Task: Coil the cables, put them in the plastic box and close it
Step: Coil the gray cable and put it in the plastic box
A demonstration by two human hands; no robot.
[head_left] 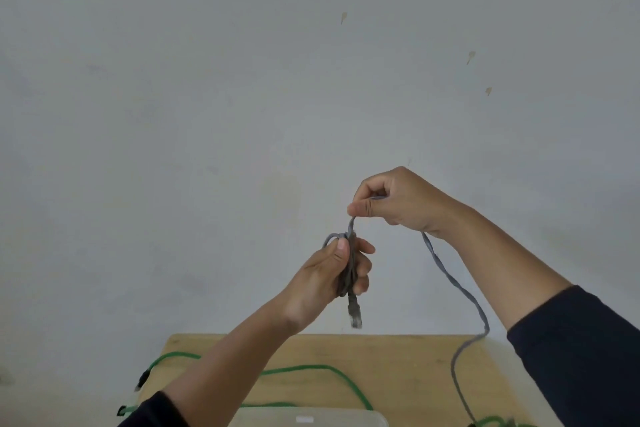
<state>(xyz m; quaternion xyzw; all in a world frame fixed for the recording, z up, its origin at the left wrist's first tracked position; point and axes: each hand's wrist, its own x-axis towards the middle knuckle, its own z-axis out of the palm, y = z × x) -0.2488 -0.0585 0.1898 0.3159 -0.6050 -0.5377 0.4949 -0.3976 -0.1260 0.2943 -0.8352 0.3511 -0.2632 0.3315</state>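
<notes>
My left hand (337, 274) is raised above the table and grips a small bundle of grey cable loops; the cable's plug (354, 314) hangs below the fist. My right hand (394, 199) pinches the same grey cable (460, 291) just above the bundle. From the right hand the cable trails down to the wooden table (398, 364). A green cable (311, 368) lies loose across the table, its black plug (141, 378) near the left edge. The clear plastic box (308, 419) shows at the bottom edge, mostly cut off.
A plain grey wall (242, 97) stands right behind the table. The table's far edge meets the wall. More green cable (498, 421) lies at the bottom right, beside the grey cable's trailing end.
</notes>
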